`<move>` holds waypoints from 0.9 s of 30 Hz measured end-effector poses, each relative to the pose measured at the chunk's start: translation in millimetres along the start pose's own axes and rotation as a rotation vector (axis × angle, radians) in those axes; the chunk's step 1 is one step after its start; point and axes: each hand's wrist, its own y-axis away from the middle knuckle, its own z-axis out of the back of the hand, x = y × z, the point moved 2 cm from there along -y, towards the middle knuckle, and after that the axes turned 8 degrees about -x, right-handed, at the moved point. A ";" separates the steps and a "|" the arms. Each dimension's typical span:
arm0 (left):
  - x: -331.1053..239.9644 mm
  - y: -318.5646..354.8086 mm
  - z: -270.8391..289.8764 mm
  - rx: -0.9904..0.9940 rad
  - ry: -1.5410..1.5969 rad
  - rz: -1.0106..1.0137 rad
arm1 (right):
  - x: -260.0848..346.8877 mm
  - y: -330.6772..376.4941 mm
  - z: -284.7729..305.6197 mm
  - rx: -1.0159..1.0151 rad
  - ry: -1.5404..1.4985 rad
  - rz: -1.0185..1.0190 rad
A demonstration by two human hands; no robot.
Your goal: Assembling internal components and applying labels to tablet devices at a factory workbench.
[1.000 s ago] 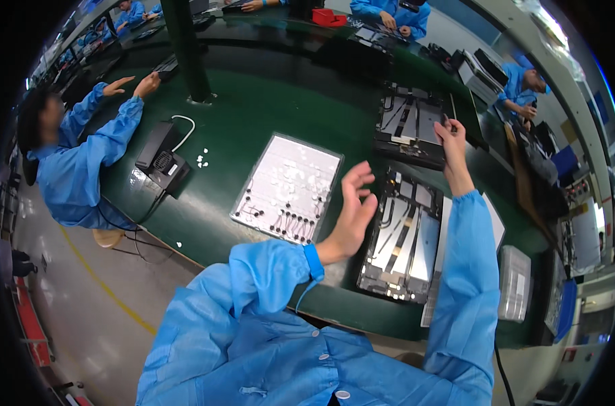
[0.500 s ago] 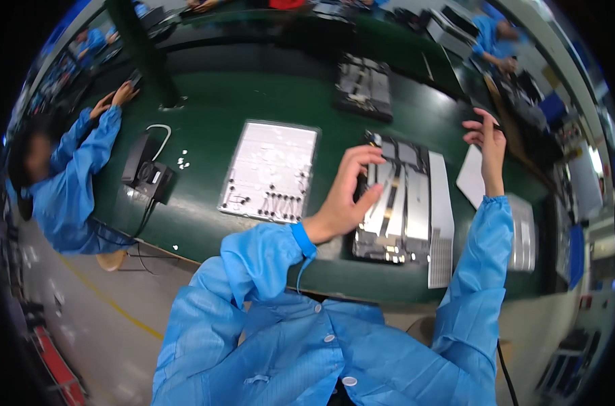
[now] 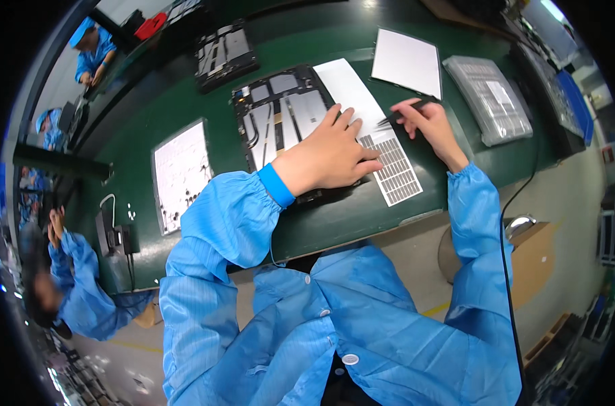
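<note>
My left hand (image 3: 324,157) lies spread over the near right part of an opened flat electronic device (image 3: 306,111), which has grey panels and dark strips. Its fingertips reach the edge of a long white sheet (image 3: 348,84). The near end of that sheet carries a grid of small grey stickers (image 3: 397,172). My right hand (image 3: 434,130) is closed on dark tweezers (image 3: 391,120), their points over the sheet just beyond the sticker grid. The near right corner of the device is hidden under my left hand.
A similar device (image 3: 225,54) lies farther back. To the left is a white tray (image 3: 180,169) with small black parts; beyond it, a black adapter (image 3: 111,233). Back right are a white board (image 3: 407,62) and a clear-wrapped pack (image 3: 490,100). A co-worker (image 3: 84,284) sits at left.
The view has swung to the right. My left hand has moved from the device's left side onto its near right part and the sheet. My right hand has come in to the sheet, tweezers now visible.
</note>
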 end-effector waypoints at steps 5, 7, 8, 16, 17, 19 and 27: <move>-0.9 -3.2 -0.2 0.110 0.068 0.009 | 1.6 4.5 -9.9 0.056 -0.037 0.005; -2.4 -6.9 0.0 0.084 0.073 0.006 | 0.7 4.1 -6.2 0.059 -0.036 0.016; -1.5 -7.3 -0.6 0.089 0.070 0.010 | -1.0 2.7 -6.2 0.062 -0.042 0.016; 7.8 -1.7 -0.4 0.092 0.047 0.004 | 1.1 -7.9 -16.3 0.094 -0.013 -0.009; 8.5 0.2 -2.8 0.090 0.039 0.019 | -2.3 -6.8 -16.7 0.057 -0.049 0.048; 6.6 -4.1 -3.9 0.117 0.062 0.055 | -2.0 -8.7 -15.7 -0.097 -0.106 0.044; 56.5 60.8 60.7 -0.483 0.406 0.246 | 61.6 -70.1 -100.0 -0.127 -0.308 0.153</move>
